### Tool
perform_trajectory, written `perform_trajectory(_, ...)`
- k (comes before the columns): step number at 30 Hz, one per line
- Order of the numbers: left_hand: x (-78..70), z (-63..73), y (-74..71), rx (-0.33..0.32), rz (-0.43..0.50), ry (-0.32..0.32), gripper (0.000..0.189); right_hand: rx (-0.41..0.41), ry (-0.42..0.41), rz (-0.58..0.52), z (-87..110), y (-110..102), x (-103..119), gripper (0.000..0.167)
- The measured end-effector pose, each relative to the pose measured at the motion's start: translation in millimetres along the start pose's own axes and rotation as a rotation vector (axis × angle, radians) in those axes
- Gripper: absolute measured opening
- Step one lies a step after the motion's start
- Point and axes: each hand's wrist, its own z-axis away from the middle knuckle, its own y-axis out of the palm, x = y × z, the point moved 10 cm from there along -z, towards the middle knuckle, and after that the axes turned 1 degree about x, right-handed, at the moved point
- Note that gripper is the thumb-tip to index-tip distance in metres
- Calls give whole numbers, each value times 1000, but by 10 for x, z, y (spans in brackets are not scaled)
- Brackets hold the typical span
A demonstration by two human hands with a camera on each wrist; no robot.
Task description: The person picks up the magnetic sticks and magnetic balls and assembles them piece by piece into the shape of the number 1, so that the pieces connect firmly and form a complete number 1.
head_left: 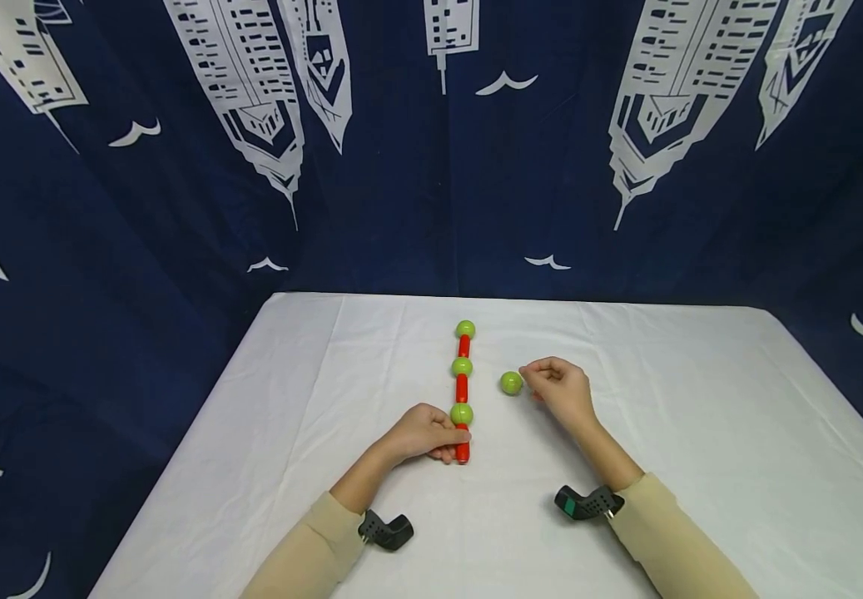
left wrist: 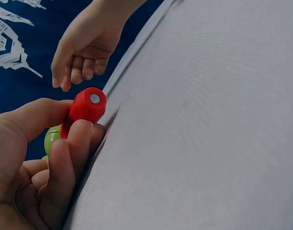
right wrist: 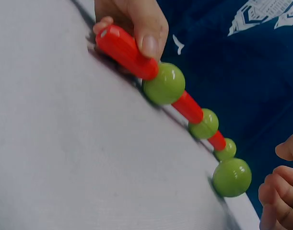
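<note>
A straight chain of red rods and green balls lies on the white cloth, pointing away from me. My left hand [head_left: 425, 433] pinches the nearest red rod [right wrist: 129, 52] between thumb and fingers. A round silver disc [left wrist: 94, 98] shows in that rod's free end. Three green balls alternate with the rods, the farthest ball [head_left: 465, 329] forming the chain's far end. To the right of the chain sits a loose green ball [head_left: 510, 383]. Close beside it is my right hand [head_left: 562, 391], fingers loosely bent and holding nothing; the right wrist view shows a gap between them.
White cloth [head_left: 701, 433] covers the table. Behind it hangs a dark blue curtain [head_left: 401, 208] printed with white buildings and birds. Each wrist carries a black camera, the left one [head_left: 386, 531] and the right one [head_left: 588, 502] both near the cloth.
</note>
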Motion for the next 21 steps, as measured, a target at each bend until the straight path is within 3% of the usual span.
perform_trajectory(4, 10, 0, 2, -1, -3, -2, 22, -42, -19, 79, -62, -1, -86, 24)
perform_trajectory(21, 16, -5, 6, -3, 8, 3, 23, 20, -51, 168, -70, 169, -289, 44)
